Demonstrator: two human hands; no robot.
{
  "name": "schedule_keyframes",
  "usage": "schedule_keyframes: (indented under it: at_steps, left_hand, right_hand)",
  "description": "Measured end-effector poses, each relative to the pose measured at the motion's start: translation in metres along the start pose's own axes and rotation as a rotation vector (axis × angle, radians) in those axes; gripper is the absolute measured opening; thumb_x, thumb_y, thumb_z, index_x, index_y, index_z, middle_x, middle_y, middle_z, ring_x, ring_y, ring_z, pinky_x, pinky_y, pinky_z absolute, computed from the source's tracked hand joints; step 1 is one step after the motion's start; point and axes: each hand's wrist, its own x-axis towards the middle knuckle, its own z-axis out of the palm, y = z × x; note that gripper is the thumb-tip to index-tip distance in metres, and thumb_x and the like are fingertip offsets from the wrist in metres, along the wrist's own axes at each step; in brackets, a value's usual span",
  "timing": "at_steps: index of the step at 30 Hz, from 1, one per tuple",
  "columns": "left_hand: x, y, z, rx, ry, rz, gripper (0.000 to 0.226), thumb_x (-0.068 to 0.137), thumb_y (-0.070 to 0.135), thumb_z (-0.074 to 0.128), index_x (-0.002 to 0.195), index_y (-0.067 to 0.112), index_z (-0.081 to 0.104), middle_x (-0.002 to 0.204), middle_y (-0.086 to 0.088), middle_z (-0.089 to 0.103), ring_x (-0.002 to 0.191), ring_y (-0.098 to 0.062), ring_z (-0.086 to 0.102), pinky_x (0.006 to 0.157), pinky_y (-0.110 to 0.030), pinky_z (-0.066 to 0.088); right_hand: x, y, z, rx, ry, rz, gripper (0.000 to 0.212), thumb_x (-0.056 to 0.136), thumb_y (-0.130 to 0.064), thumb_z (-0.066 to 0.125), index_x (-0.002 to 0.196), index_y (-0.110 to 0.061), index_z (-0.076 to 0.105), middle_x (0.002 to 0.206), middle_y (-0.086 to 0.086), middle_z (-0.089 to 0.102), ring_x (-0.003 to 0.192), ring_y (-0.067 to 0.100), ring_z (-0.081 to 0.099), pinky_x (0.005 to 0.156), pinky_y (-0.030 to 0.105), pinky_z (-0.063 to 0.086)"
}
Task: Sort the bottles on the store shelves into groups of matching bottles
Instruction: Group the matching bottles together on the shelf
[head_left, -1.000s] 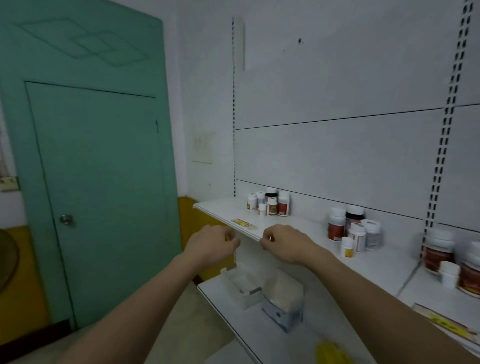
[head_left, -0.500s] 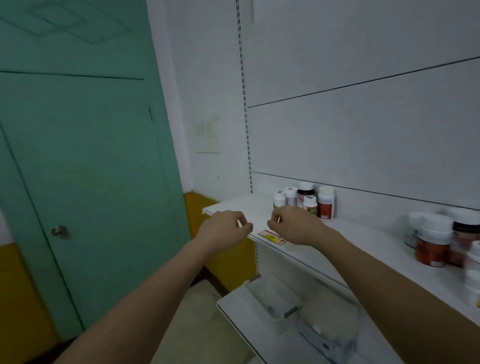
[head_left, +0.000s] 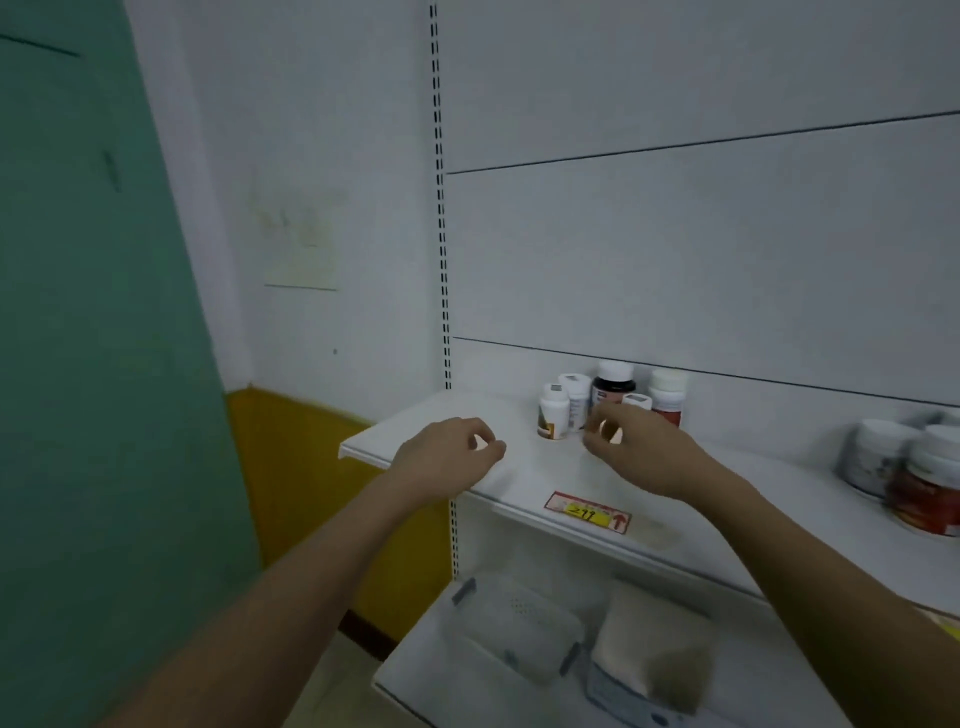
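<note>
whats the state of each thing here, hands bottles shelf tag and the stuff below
left hand: over the shelf, fingers loosely curled, holding nothing
right hand: at the bottle cluster, fingers curled, no grip visible
white bottle: upright, capped
dark bottle: upright, white cap on
red-label bottle: upright, capped
large jars: upright, blurred
price tag: flat on the shelf front edge
clear box: on the lower shelf, lid state unclear

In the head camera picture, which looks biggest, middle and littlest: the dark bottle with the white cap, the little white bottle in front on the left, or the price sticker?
1. Price sticker, though it lies nearest the camera
2. Dark bottle
3. Little white bottle
</note>
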Motion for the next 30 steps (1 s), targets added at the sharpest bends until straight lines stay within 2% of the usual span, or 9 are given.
schedule_keyframes:
  at_steps: [4, 7, 11, 14, 17, 22, 26, 30]
  left_hand:
    - [0.041, -0.011, 0.011, -0.106, -0.002, 0.064, 0.033, 0.092, 0.053, 0.048, 0.116, 0.035, 0.061, 0.117, 0.011, 0.061, 0.101, -0.012, 0.057, 0.083, -0.03, 0.045]
    - [0.068, -0.014, 0.028, -0.222, -0.011, 0.119, 0.029, 0.093, 0.048, 0.052, 0.118, 0.035, 0.059, 0.114, 0.012, 0.062, 0.098, -0.011, 0.058, 0.085, -0.031, 0.047]
    - [0.109, -0.01, 0.041, -0.422, 0.043, 0.178, 0.028, 0.094, 0.031, 0.059, 0.122, 0.027, 0.059, 0.114, 0.005, 0.063, 0.096, -0.013, 0.06, 0.086, -0.029, 0.05]
    - [0.139, -0.004, 0.049, -0.507, 0.053, 0.233, 0.032, 0.095, 0.022, 0.059, 0.127, 0.026, 0.057, 0.12, 0.005, 0.06, 0.099, -0.012, 0.06, 0.079, -0.019, 0.046]
    - [0.165, -0.002, 0.057, -0.544, -0.028, 0.299, 0.036, 0.097, 0.02, 0.057, 0.132, 0.026, 0.054, 0.127, 0.009, 0.055, 0.105, -0.01, 0.058, 0.073, -0.007, 0.04]
    - [0.19, -0.005, 0.074, -0.543, -0.133, 0.359, 0.035, 0.094, 0.021, 0.061, 0.128, 0.03, 0.058, 0.13, 0.009, 0.055, 0.105, -0.007, 0.059, 0.071, -0.005, 0.044]
    - [0.197, -0.006, 0.076, -0.531, -0.106, 0.378, 0.035, 0.088, 0.019, 0.069, 0.123, 0.023, 0.065, 0.113, 0.003, 0.06, 0.089, -0.003, 0.061, 0.068, -0.001, 0.043]
    - [0.204, -0.005, 0.075, -0.521, -0.142, 0.368, 0.036, 0.083, 0.024, 0.075, 0.117, 0.026, 0.067, 0.11, 0.006, 0.063, 0.087, -0.006, 0.063, 0.065, -0.005, 0.045]
  right_hand:
    - [0.01, 0.014, -0.004, -0.031, 0.153, 0.167, 0.023, 0.093, -0.042, 0.056, 0.109, -0.027, 0.057, 0.099, -0.007, 0.061, 0.087, 0.013, 0.059, 0.079, 0.037, 0.052]
    - [0.022, 0.024, -0.008, -0.059, 0.23, 0.271, 0.024, 0.092, -0.036, 0.059, 0.112, -0.022, 0.06, 0.102, -0.002, 0.064, 0.087, 0.017, 0.06, 0.08, 0.037, 0.052]
    - [0.048, 0.036, -0.011, -0.026, 0.309, 0.369, 0.025, 0.091, -0.034, 0.062, 0.112, -0.019, 0.062, 0.108, 0.0, 0.066, 0.09, 0.018, 0.061, 0.078, 0.035, 0.051]
    - [0.069, 0.046, -0.008, -0.049, 0.29, 0.39, 0.03, 0.09, -0.036, 0.063, 0.114, -0.018, 0.063, 0.112, 0.0, 0.065, 0.092, 0.018, 0.061, 0.08, 0.032, 0.05]
    - [0.086, 0.054, -0.003, -0.069, 0.274, 0.398, 0.032, 0.091, -0.036, 0.062, 0.118, -0.018, 0.064, 0.114, 0.001, 0.065, 0.091, 0.017, 0.06, 0.078, 0.03, 0.048]
    - [0.1, 0.065, 0.007, -0.103, 0.182, 0.359, 0.033, 0.093, -0.029, 0.06, 0.125, -0.02, 0.063, 0.12, 0.002, 0.064, 0.095, 0.017, 0.057, 0.076, 0.026, 0.042]
    - [0.103, 0.066, 0.003, -0.116, 0.147, 0.372, 0.033, 0.09, -0.029, 0.065, 0.121, -0.019, 0.066, 0.116, 0.002, 0.065, 0.096, 0.017, 0.058, 0.076, 0.026, 0.043]
    - [0.101, 0.064, -0.005, -0.15, 0.114, 0.415, 0.031, 0.088, -0.032, 0.067, 0.116, -0.018, 0.067, 0.112, 0.002, 0.064, 0.09, 0.017, 0.059, 0.074, 0.027, 0.047]
